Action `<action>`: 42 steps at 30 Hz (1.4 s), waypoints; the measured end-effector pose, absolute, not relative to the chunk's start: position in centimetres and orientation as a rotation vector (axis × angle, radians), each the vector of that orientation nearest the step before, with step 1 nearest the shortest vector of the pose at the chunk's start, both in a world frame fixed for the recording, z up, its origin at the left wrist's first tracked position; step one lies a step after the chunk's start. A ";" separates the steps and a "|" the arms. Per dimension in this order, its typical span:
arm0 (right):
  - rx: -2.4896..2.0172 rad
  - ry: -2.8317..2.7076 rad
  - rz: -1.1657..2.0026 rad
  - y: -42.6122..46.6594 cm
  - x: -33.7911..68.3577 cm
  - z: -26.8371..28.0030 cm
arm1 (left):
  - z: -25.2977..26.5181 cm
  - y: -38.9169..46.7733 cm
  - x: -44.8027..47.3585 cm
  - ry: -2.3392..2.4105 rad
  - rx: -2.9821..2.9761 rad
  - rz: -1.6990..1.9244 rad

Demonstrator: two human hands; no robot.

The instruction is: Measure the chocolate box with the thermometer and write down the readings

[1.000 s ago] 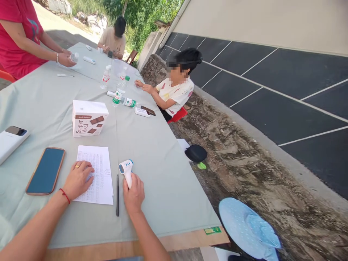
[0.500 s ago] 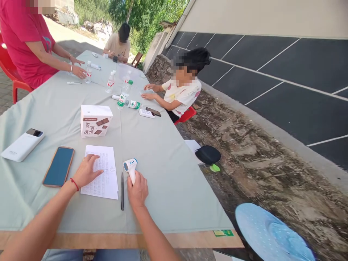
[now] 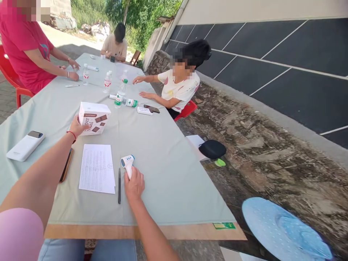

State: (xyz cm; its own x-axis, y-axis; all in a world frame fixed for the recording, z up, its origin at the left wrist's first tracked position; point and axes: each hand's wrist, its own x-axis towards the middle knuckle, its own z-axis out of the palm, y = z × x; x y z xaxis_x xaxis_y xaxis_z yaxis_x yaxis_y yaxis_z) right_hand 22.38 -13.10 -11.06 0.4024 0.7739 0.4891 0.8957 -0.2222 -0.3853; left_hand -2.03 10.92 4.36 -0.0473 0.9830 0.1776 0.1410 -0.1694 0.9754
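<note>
My left hand point(image 3: 77, 127) is at the lower left corner of a white "Super Meal" box point(image 3: 95, 125), thumb across its front and fingers round the left side. The box stands upright on the cloth. My right hand point(image 3: 134, 184) is wrapped round the handle of a white and blue infrared thermometer point(image 3: 127, 162), which rests on the table with its head pointing away. Left of it lies a black pen point(image 3: 119, 186), then printed sheets of paper point(image 3: 97, 168). A phone point(image 3: 66, 165) is partly hidden under my left forearm. A white power bank point(image 3: 25, 146) lies at the far left.
Several water bottles point(image 3: 119, 95) stand or lie mid-table, near a white device and a dark phone point(image 3: 152, 108). Three people sit around the table point(image 3: 163, 188). A black cap point(image 3: 212, 149) and a blue hat point(image 3: 280, 228) are off the right edge.
My left hand has moved off the paper, forward to the box, and taken hold of its left side. My right hand still holds the thermometer. The person in pink has drawn a hand back from a bottle.
</note>
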 end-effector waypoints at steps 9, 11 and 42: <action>-2.029 -1.404 -0.119 -13.2 22.5 -10.8 | 2.3 -5.6 -1.9 1.175 1.148 1.344; -2.011 -1.376 -0.028 -13.1 22.7 -10.4 | 1.3 -8.2 -1.6 1.248 1.241 1.263; -1.395 -1.006 1.144 -16.4 13.1 3.4 | -3.1 -9.6 -3.5 1.080 1.645 1.132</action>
